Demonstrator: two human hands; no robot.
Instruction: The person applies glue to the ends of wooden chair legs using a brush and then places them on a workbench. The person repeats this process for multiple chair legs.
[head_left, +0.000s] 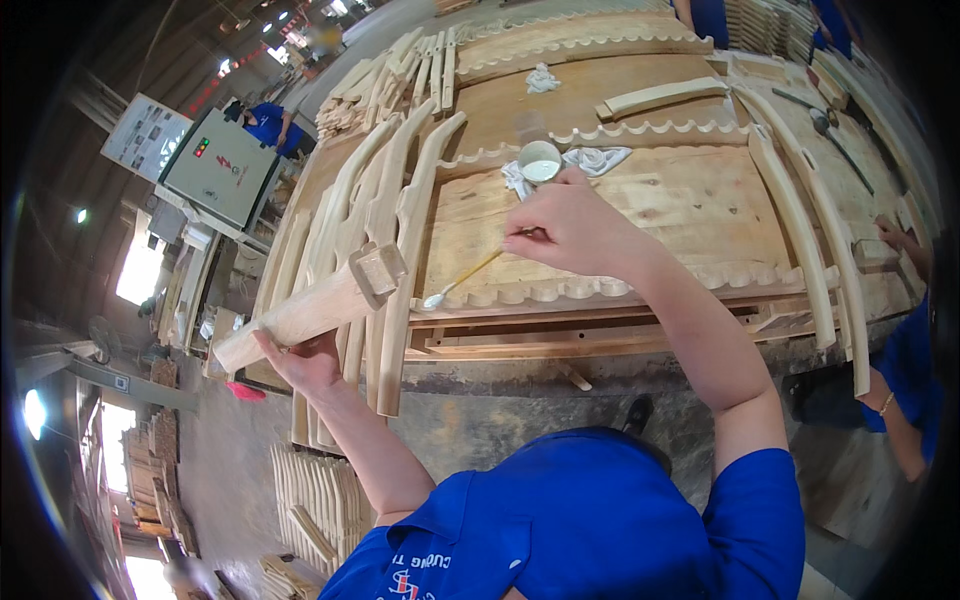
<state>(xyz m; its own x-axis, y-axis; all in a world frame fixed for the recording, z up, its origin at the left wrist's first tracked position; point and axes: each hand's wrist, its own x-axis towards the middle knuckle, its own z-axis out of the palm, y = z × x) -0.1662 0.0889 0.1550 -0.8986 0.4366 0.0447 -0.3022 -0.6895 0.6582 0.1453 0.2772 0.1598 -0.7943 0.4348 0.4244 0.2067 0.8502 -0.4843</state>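
Observation:
My left hand [312,364] is closed around the lower end of a pale wooden rail [308,312], held tilted over the left side of the table. A squared recess with a wet-looking sheen shows at the rail's upper end. Pinched in my right hand [585,228] is a thin glue brush [472,274], its white-coated tip pointing down-left, above the scalloped strip and apart from the rail. Just beyond that hand stands a cup [540,163] of white liquid, probably glue. White rags [597,160] lie around the cup.
Long curved wooden pieces [420,210] lie left of the plywood tabletop [640,222]; more curved ones [795,240] flank its right. Scalloped strips [560,290] cross it. A grey control cabinet [218,170] stands at left. Another person's arm [895,415] is at right.

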